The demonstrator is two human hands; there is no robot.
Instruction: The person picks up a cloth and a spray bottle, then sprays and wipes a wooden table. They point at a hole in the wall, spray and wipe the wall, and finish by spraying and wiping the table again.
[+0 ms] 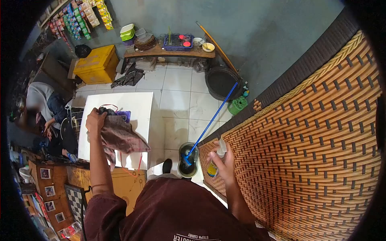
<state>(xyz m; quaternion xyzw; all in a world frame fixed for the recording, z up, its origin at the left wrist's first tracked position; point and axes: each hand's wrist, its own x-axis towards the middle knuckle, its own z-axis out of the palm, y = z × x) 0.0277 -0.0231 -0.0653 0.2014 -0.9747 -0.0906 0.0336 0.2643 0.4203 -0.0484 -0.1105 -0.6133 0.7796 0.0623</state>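
Observation:
My left hand [96,120] is closed on a crumpled plaid cloth [122,134], brownish with a darker top, which hangs over the white top of a cabinet [138,102]. Behind the cloth, a small purple item [125,116] shows on that top. My right hand [224,162] is wrapped round a spray bottle [212,170] with a pale nozzle and a yellow label, held in front of the woven screen. Between my hands, lower down, a blue-handled mop [213,122] leans with its blue head in a bucket of dark water [181,170].
A large woven rattan screen [297,148] fills the right side. By the wall stand a low wooden bench [155,51] with dishes, a black tub [219,82] and a yellow box [96,64]. Another person [42,98] sits at the left. Tiled floor [177,80] lies ahead.

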